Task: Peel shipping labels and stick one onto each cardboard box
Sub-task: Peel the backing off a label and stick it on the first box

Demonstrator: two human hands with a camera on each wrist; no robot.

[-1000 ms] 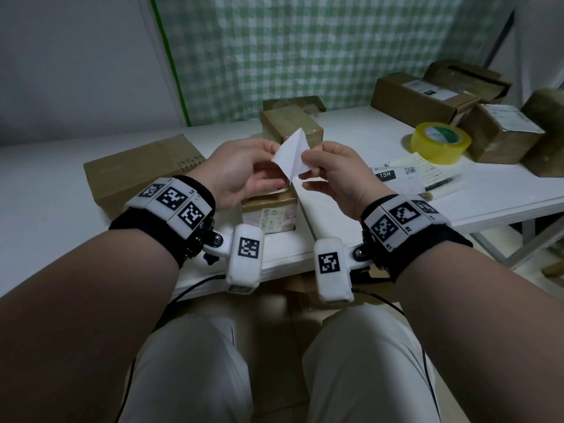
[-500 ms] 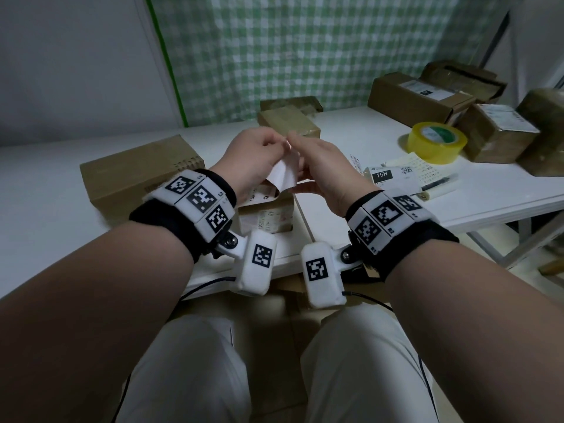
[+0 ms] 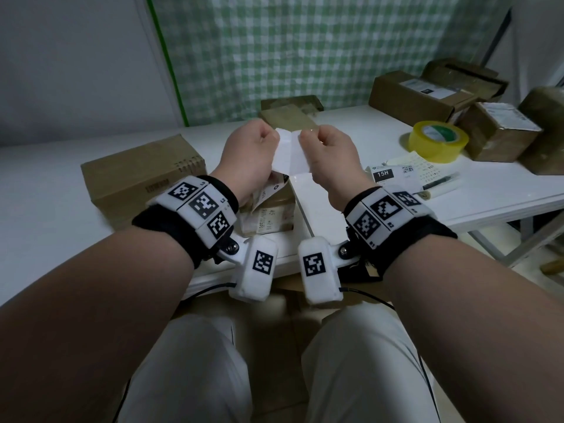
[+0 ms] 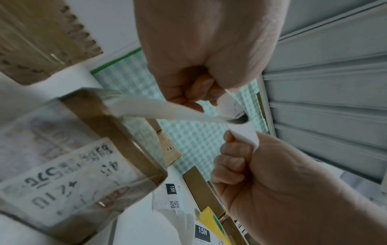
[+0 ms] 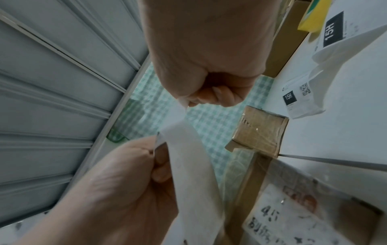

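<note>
Both hands are raised above the near edge of the tabletop, close together. The left hand pinches one layer of the shipping label at its top corner, and the right hand pinches the other layer just beside it. I think this grip is for pulling the sticker from its backing. The rest of the sheet hangs down freely, so the sticky side touches nothing. Directly under the hands stands a small cardboard box, probably so that the peeled label travels only a short way. More spare labels wait near the right edge, beside the yellow tape roll.
</note>
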